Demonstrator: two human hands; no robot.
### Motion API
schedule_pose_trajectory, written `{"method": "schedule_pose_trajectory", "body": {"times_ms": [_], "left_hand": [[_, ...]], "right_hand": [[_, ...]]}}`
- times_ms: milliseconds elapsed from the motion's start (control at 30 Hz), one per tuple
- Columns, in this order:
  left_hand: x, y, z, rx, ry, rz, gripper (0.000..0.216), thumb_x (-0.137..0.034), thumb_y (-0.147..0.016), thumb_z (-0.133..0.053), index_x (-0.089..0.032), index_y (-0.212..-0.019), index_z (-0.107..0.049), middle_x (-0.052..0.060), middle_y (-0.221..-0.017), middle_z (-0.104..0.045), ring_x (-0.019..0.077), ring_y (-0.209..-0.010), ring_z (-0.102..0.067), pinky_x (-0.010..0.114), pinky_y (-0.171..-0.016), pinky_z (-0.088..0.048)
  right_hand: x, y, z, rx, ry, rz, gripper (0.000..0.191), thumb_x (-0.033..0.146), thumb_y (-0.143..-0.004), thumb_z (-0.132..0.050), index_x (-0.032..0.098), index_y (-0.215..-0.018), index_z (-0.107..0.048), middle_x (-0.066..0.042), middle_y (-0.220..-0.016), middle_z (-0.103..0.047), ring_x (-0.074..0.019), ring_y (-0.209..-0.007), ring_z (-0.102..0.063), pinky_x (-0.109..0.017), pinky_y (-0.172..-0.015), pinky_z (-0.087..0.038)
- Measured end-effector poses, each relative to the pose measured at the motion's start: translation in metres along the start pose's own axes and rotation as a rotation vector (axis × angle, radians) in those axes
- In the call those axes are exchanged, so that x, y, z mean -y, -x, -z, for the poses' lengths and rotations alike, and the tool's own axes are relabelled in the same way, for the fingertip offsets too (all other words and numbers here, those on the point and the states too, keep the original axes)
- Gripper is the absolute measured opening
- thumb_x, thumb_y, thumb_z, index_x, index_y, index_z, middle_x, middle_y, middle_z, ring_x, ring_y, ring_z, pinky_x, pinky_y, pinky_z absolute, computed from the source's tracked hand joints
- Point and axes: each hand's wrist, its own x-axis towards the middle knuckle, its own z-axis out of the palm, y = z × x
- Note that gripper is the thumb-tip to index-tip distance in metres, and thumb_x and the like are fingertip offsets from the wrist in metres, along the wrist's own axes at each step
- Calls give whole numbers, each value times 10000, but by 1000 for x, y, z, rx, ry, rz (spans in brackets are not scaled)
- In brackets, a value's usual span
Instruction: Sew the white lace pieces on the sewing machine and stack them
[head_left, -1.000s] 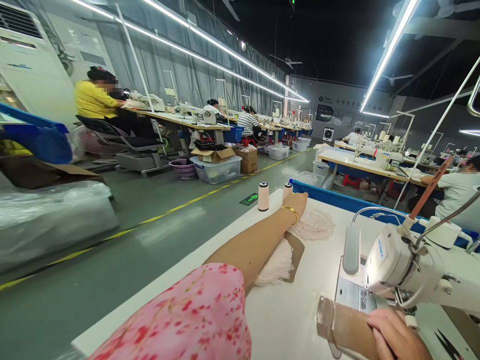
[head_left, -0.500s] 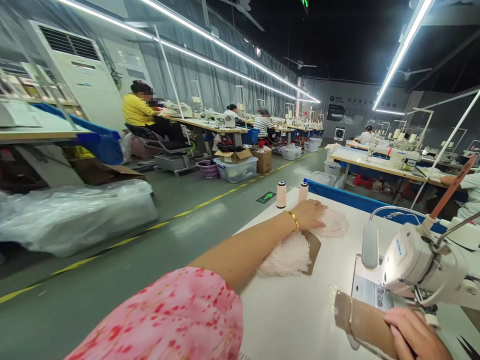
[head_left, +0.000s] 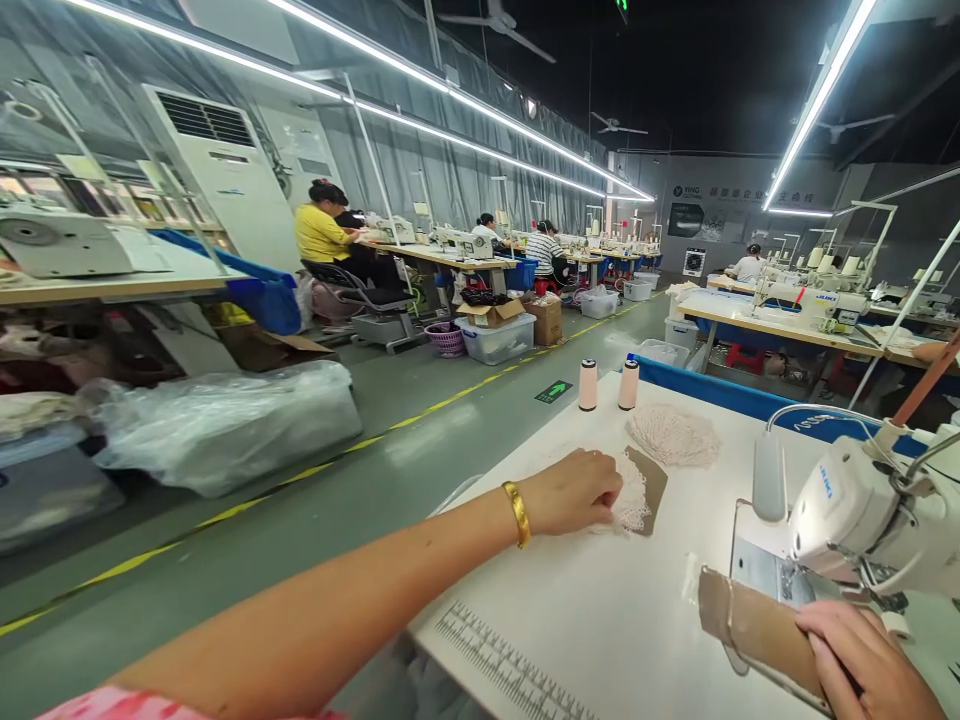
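Lace piece (head_left: pixel 634 497) sat pinched in my left hand (head_left: pixel 574 492); right hand (head_left: pixel 862 665) gripped brown card (head_left: pixel 757 632). Loose lace might've snagged near needle.

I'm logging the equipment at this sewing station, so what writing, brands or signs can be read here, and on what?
"JUKI": blue, on the white sewing machine by the right hand.
"YING": sign on the far wall; the rest is too small.
Ruler printed on the table edge: numbers blurred.
Green floor marker: an arrow, no words.

cream lace (head_left: pixel 631 497); gold bangle (head_left: pixel 516 513); brown card (head_left: pixel 757 635)
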Motion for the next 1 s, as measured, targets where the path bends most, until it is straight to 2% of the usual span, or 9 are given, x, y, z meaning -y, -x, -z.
{"method": "schedule_pose_trajectory", "body": {"times_ms": [133, 333, 467, 533, 600, 633, 767, 867, 1000], "left_hand": [[5, -3, 5, 6, 88, -2, 188, -155, -873, -654, -190, -697, -599, 15, -843, -665, 202, -862, -616, 295, -763, -413], [3, -5, 11, -30, 246, 49, 171, -207, -846, -615, -191, -676, -603, 12, -829, -674, 193, -813, -623, 279, -695, -425], [-38, -8, 9, -49, 370, -7, 167, -287, -896, -582, -191, -789, -667, 26, -894, -709, 198, -855, -642, 279, -731, -466], [-67, -8, 7, 28, 461, -105, 187, -329, -924, -583, -207, -862, -710, 6, -873, -732, 181, -831, -668, 255, -707, -484], [-92, -10, 5, 129, 610, -231, 224, -379, -962, -583, -232, -1008, -746, 9, -984, -770, 186, -893, -696, 259, -748, -510], [-100, -12, 3, 111, 635, -259, 236, -394, -971, -582, -236, -1031, -746, 16, -1020, -772, 193, -920, -697, 274, -781, -513], [-111, -35, -18, -31, 434, -216, 244, -409, -975, -575, -201, -1031, -688, 62, -1035, -718, 235, -929, -652, 341, -801, -486], [-113, -55, -42, 6, 283, -170, 271, -450, -892, -705, -191, -942, -640, 65, -972, -662, 247, -878, -605, 340, -742, -452], [-124, -67, -61, 8, 277, -266, 178, -237, -834, -687, -198, -754, -533, 44, -906, -611, 218, -845, -559, 320, -729, -412]], "right_hand": [[13, -7, 5, -45, 0, -52, 243, 255, -1053, -460, 282, -1096, -698, -34, -1039, -800, -184, -886, -806, -230, -630, -612], [20, -14, 9, -64, -55, -49, 235, 243, -1041, -485, 290, -1078, -712, -23, -1006, -801, -184, -862, -800, -237, -625, -613], [27, -15, 12, -30, -98, -126, 251, 241, -1052, -478, 284, -1074, -724, -44, -1032, -793, -210, -878, -786, -287, -679, -623], [35, -16, 17, 40, -131, -183, 262, 244, -1072, -463, 285, -1114, -718, -50, -1061, -781, -219, -905, -772, -318, -731, -619], [45, -20, 24, 46, -178, -274, 286, 251, -1100, -424, 277, -1155, -703, -63, -1115, -763, -236, -992, -746, -366, -827, -601], [50, -23, 27, 57, -215, -304, 295, 257, -1109, -411, 277, -1147, -702, -61, -1117, -758, -235, -1004, -733, -377, -851, -589], [63, -37, 38, 128, -352, -351, 260, 290, -1117, -449, 281, -1237, -680, -58, -1171, -734, -237, -1084, -682, -403, -939, -548], [67, -39, 37, 155, -314, -342, 268, 259, -1087, -510, 270, -1322, -640, -74, -1205, -705, -257, -1106, -657, -421, -950, -534], [67, -35, 31, 163, -264, -330, 164, 195, -1035, -552, 242, -1162, -646, -85, -1232, -676, -274, -1115, -633, -442, -977, -514]]}}
